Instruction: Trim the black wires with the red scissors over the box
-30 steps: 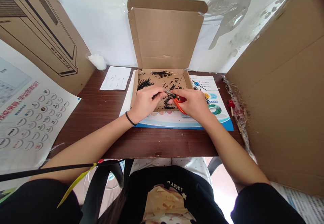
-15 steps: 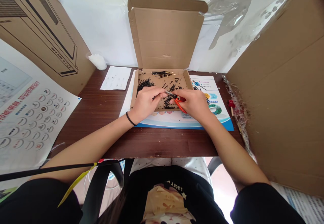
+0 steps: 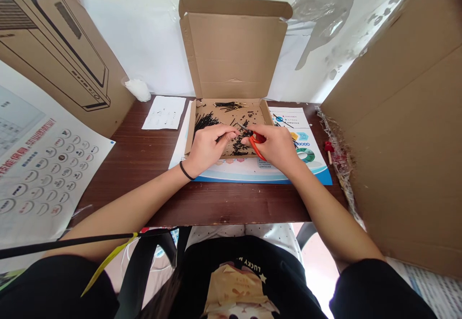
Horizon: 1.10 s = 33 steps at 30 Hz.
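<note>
My right hand (image 3: 277, 146) is closed on orange-handled scissors (image 3: 259, 151), whose blades point up and left over the open cardboard box (image 3: 269, 112). Beside the blade tips, my left hand (image 3: 211, 148) pinches something too small to make out between thumb and fingertips. Many thin black sticks (image 3: 205, 121) lie at the left inside the box, partly behind my left hand. A smaller bunch of black pieces with gold-coloured ends (image 3: 231, 106) rests near the back. Short black bits (image 3: 240, 146) are scattered over the box floor under my hands.
The box lid (image 3: 234, 54) stands upright against the wall. A printed sheet (image 3: 314, 171) lies under the box, with a few black sticks at its right. White paper (image 3: 164, 112) is at the left, a small red object (image 3: 328, 147) at the right. Large cardboard panels (image 3: 400, 131) flank the table.
The scissor blades have swung slightly up and away from my left fingertips, and appear a little more open. Both hands stay over the box. The whole view has shifted slightly.
</note>
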Motion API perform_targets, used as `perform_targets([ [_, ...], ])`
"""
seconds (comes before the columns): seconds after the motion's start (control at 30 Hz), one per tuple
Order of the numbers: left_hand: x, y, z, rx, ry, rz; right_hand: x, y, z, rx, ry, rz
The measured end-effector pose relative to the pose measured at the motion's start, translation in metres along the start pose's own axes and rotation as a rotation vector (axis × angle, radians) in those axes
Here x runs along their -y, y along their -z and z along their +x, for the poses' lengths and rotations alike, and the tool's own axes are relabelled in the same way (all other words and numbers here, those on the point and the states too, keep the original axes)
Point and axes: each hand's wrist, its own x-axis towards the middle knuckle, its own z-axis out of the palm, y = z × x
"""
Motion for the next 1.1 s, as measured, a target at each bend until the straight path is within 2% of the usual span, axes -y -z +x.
perform_targets([
  [0.13, -0.001, -0.002, 0.001, 0.001, 0.119, -0.15, 0.001, 0.001, 0.0, 0.029, -0.018, 0.017],
  [0.33, 0.001, -0.01, 0.003, -0.001, 0.389, -0.679, 0.002, -0.006, -0.001, 0.072, -0.03, 0.16],
  [0.43, 0.002, -0.013, 0.004, 0.002, 0.439, -0.791, 0.005, -0.011, -0.002, 0.096, -0.039, 0.223],
  [0.53, 0.003, -0.013, 0.004, 0.004, 0.475, -0.838, 0.007, -0.014, -0.003, 0.055, -0.088, 0.254],
  [0.77, 0.002, -0.011, 0.003, 0.005, 0.495, -0.836, 0.007, -0.016, -0.003, 0.026, -0.13, 0.248],
  [0.93, -0.003, -0.01, 0.001, -0.074, 0.388, -0.568, 0.008, -0.013, -0.003, -0.004, -0.115, 0.261],
  [1.1, -0.007, -0.008, -0.002, -0.083, 0.307, -0.371, 0.007, -0.01, -0.003, 0.007, -0.079, 0.23],
])
